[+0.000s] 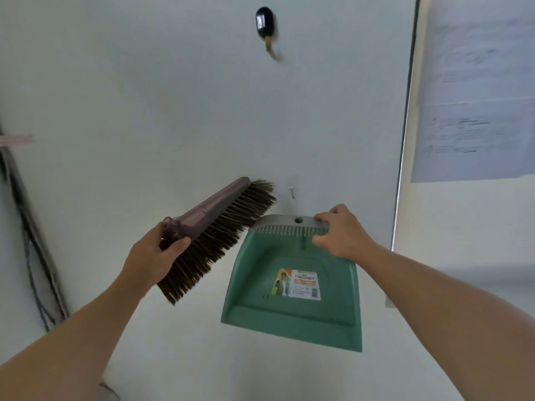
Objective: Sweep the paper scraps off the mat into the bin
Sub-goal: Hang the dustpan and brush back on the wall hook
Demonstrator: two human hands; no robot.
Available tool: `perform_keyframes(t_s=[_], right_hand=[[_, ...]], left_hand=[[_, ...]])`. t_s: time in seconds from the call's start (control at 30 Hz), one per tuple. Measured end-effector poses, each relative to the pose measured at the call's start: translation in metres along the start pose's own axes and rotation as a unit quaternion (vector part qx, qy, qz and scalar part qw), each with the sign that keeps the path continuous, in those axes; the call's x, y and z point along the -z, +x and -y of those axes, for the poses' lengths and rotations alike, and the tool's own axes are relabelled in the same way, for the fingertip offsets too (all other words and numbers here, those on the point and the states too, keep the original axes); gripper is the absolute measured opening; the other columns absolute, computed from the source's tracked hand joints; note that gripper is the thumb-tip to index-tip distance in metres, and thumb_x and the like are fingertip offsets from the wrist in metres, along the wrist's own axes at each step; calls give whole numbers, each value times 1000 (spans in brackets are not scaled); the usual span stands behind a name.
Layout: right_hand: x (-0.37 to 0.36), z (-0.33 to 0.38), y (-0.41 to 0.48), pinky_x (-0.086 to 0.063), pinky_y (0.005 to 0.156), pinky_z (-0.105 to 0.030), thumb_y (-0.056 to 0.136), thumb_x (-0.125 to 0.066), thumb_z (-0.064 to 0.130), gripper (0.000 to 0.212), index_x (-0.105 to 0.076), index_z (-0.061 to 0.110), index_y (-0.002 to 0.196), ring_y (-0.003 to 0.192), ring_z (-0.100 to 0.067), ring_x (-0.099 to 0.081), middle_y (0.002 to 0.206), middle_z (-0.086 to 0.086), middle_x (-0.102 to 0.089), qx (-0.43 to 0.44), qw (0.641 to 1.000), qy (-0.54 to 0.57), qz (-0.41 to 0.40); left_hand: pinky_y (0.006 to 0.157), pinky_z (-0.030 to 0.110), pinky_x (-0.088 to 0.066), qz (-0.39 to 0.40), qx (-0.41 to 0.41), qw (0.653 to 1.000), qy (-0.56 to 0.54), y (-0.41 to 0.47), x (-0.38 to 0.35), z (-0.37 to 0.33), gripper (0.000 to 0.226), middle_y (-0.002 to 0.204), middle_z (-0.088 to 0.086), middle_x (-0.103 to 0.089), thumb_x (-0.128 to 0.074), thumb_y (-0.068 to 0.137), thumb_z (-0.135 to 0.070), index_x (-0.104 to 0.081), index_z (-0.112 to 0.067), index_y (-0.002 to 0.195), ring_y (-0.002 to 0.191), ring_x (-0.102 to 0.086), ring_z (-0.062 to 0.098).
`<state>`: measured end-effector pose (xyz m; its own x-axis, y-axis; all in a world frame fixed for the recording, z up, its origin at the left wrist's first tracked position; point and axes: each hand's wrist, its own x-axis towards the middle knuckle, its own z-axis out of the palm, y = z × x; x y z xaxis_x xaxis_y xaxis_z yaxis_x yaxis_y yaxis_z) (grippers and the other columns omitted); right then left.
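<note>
My left hand [157, 251] grips the handle end of a brown hand brush [215, 231], held up in front of a white wall with its bristles pointing down and right. My right hand [340, 231] grips the grey top edge of a green dustpan [289, 287] that hangs flat against the wall, its open lip at the bottom. A label sticker sits in the pan's middle. The brush tip overlaps the pan's upper left corner. No mat, paper scraps or bin are in view.
A small wall hook [293, 193] sits just above the dustpan. A black oval object [265, 23] is fixed high on the wall. Dark cables [31, 241] run down the left side. Printed sheets [474, 91] hang on a panel at the right.
</note>
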<state>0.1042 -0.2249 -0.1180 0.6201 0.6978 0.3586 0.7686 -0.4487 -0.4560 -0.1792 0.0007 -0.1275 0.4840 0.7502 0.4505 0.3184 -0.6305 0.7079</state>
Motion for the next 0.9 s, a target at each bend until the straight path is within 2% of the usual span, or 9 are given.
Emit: perform_keyframes(t_s=[0.13,0.27,0.5,0.67,0.8,0.9], right_hand=[[10,9,24,-41,102,-33,81,-68,30,59,-54,17,137,115,-25,-49,126,-7,-45,9,999,0,-35],[17,11,50,-42,97,-30,81,-68,26,53,-58,15,132,109,-22,-52,123,-7,-49,9,998,-3,-57],[11,1,76,-38,88,-24,83,-69,26,49,-61,16,130,99,-16,-48,116,-4,-48,31,999,-19,-31],[14,-9,80,-35,86,-22,82,-69,23,47,-60,17,128,99,-17,-48,117,-4,-48,50,999,-17,-8],[17,-12,83,-37,89,-23,83,-68,24,50,-58,18,131,104,-19,-49,122,-6,-48,68,997,-25,13],[17,-14,82,-43,98,-34,80,-68,28,53,-57,20,132,112,-26,-49,121,-6,-48,77,997,-25,19]], left_hand=[[88,38,-45,-18,-3,1000,-18,20,4,0,39,110,1,-66,-64,89,-34,-54,-33,127,102,-59,24],[85,35,-43,-25,-14,999,-39,45,6,3,34,110,1,-66,-64,89,-35,-56,-35,122,103,-59,23],[87,35,-46,-38,-4,993,-110,69,-6,1,38,112,2,-65,-64,89,-34,-55,-30,126,105,-59,25],[92,37,-47,-47,-8,989,-138,73,-13,-11,31,111,-1,-66,-65,89,-32,-55,-37,118,106,-60,23],[97,42,-48,-51,-31,989,-135,80,-20,-35,30,111,-1,-66,-64,88,-36,-56,-35,117,106,-60,22],[97,45,-48,-40,-59,992,-104,89,-28,-57,40,111,-2,-67,-63,81,-48,-57,-34,118,105,-61,22]])
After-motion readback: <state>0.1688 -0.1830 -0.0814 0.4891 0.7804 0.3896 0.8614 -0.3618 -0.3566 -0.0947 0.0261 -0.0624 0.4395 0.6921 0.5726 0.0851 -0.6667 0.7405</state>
